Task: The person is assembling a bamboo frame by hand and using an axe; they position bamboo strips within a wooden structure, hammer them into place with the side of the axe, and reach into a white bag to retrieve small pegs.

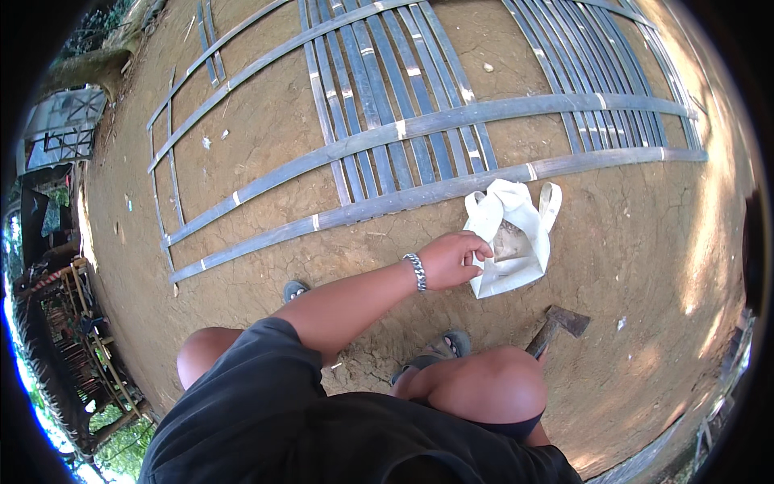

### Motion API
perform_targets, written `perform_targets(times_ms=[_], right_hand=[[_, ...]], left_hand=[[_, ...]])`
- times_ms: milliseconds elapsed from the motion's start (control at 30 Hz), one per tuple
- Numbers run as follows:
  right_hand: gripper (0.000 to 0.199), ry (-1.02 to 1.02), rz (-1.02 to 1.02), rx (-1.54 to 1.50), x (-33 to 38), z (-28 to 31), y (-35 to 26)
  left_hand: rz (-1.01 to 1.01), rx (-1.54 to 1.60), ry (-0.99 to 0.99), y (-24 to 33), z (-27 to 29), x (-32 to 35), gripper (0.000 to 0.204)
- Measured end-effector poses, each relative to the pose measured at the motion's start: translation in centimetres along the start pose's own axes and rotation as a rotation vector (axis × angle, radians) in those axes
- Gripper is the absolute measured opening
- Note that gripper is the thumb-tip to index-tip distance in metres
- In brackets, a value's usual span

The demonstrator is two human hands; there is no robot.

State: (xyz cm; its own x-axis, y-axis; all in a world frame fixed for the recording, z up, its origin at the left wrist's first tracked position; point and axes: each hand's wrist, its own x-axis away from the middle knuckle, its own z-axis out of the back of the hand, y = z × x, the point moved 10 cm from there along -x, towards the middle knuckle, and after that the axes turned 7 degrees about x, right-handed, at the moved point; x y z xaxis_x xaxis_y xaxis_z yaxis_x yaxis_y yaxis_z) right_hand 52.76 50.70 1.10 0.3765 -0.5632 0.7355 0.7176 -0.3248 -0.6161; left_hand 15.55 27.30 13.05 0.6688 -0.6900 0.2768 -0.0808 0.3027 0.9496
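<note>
One left hand (446,262) curls its fingers (477,244) at a white bag (516,278); whether pinching, I cannot tell.

From my remote station I view an outdoor site. Floor: bare brown earth (645,250), finely cracked. Left margin: a thick tree trunk (90,71), a pale framed panel (60,125) and a shaded wooden-pole structure (105,355). Lower left: green foliage (127,446). Right margin: bright sunlight patches (703,242).

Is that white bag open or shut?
Open: the white bag gapes at its mouth, showing the inside; the left hand is at the bag's edge.
</note>
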Motion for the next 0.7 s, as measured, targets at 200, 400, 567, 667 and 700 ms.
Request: perform_targets(times_ms=[200, 400, 567, 667, 700], right_hand=[[0.078, 0.111, -0.191, 0.026, 3.0, -1.6, -5.5], [0.075, -0.024, 0.104, 0.254, 4.2, -6.5, -16.3], [0.077, -0.148, 0.194, 0.3, 5.6, -14.4, -22.4], [0.084, -0.243, 0.219, 0.295, 7.3, -19.6, -23.8], [0.084, -0.285, 0.223, 0.273, 7.7, -21.3, -23.7]], left_hand=[[0.119, 0.105, 0.486, -8.8, 14.0, 5.9, 0.018], [-0.106, -0.176, 0.835, -13.2, 28.8, 7.4, 0.02], [-0.088, -0.215, 0.812, -15.7, 34.3, 4.6, 0.018], [-0.041, -0.142, 0.809, -17.7, 34.3, 3.3, 0.016], [-0.05, -0.133, 0.814, -18.0, 34.4, 2.9, 0.015]])
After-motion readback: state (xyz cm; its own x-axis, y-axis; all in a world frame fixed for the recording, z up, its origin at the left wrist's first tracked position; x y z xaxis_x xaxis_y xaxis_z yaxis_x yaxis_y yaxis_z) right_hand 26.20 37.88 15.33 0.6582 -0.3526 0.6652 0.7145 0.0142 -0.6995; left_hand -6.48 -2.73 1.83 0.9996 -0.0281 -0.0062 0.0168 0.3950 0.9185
